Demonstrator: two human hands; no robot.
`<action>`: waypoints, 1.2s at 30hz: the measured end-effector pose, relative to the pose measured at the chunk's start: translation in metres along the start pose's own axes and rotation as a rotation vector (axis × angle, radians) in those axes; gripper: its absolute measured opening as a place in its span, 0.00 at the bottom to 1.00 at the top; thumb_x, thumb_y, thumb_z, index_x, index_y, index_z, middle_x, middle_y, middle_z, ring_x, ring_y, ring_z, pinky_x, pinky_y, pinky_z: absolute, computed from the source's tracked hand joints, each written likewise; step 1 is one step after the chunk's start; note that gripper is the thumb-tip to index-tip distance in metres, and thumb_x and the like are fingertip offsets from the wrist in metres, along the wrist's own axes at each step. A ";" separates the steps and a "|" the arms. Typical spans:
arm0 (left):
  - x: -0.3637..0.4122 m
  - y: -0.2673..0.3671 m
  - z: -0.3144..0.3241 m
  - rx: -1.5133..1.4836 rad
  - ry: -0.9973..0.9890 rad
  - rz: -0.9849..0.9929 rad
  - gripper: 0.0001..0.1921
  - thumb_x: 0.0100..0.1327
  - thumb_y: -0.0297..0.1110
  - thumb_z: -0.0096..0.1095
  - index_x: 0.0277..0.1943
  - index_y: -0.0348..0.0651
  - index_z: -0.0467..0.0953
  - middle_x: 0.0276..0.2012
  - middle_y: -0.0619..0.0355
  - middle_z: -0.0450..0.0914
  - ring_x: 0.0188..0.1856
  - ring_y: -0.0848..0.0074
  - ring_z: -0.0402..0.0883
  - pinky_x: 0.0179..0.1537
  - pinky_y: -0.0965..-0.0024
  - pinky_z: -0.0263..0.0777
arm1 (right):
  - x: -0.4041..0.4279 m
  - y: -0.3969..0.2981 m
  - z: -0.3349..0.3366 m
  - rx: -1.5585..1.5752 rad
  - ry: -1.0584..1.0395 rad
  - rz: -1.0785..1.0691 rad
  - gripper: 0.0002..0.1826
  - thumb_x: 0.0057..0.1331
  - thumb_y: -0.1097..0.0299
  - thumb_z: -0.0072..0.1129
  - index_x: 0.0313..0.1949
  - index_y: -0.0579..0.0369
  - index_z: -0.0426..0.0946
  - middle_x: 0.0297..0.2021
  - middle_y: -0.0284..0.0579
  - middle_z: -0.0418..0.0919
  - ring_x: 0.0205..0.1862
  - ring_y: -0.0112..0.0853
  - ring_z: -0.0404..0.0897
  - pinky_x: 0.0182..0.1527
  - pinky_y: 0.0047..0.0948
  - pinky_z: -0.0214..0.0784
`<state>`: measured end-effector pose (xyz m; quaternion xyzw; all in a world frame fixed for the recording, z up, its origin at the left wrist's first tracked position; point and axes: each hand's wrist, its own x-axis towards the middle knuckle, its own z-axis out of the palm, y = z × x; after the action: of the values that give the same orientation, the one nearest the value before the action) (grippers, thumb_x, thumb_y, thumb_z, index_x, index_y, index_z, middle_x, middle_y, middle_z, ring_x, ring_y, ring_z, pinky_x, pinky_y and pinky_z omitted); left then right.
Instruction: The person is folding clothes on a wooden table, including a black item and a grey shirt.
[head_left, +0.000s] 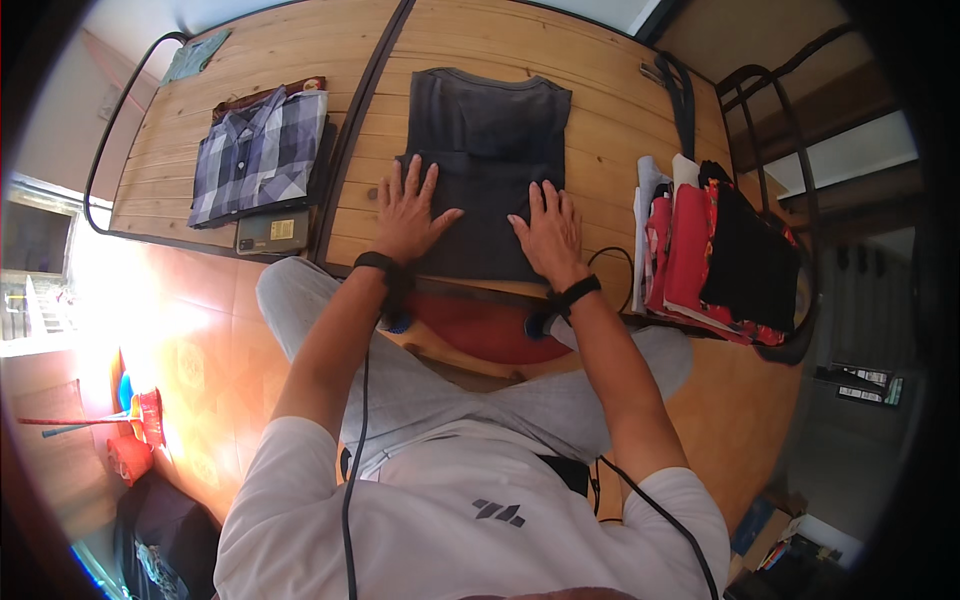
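Observation:
A dark grey T-shirt lies partly folded on the slatted wooden platform, its neckline at the far side. The lower part is turned up over the body, making a second layer nearer me. My left hand rests flat across the left edge of this layer, fingers apart. On the right edge lies my right hand, palm down, with its fingers slightly spread. Neither hand grips the cloth. Both wrists wear black straps.
Left of the dark divider stands a folded pile topped by a plaid shirt, with a smartphone at its near edge. More folded clothes are stacked at right, below a dark strap. Metal rails curve around both ends.

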<state>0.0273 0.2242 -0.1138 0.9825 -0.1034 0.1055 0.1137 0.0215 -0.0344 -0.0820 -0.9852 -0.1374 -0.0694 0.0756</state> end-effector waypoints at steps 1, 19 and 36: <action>-0.001 0.000 0.000 -0.006 0.011 -0.035 0.45 0.67 0.72 0.47 0.77 0.48 0.57 0.78 0.46 0.51 0.78 0.42 0.44 0.74 0.39 0.39 | -0.004 0.001 0.002 -0.007 0.004 0.002 0.35 0.72 0.48 0.55 0.69 0.60 0.64 0.69 0.55 0.63 0.68 0.53 0.63 0.67 0.51 0.58; -0.017 -0.033 -0.013 -0.424 0.239 -0.405 0.25 0.62 0.46 0.69 0.56 0.36 0.78 0.52 0.44 0.81 0.57 0.52 0.76 0.61 0.54 0.64 | -0.007 0.010 0.011 -0.033 -0.049 0.031 0.40 0.74 0.40 0.46 0.73 0.59 0.59 0.72 0.55 0.60 0.70 0.56 0.59 0.70 0.56 0.51; 0.048 -0.020 -0.009 -0.614 0.220 -0.449 0.10 0.57 0.34 0.66 0.38 0.39 0.80 0.36 0.47 0.83 0.41 0.51 0.82 0.45 0.53 0.74 | -0.008 0.011 0.006 -0.037 -0.099 0.078 0.41 0.74 0.40 0.45 0.74 0.60 0.56 0.73 0.56 0.58 0.71 0.57 0.57 0.72 0.56 0.48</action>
<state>0.0763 0.2364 -0.0982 0.8838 0.1003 0.1469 0.4328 0.0176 -0.0460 -0.0906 -0.9933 -0.1009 -0.0201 0.0529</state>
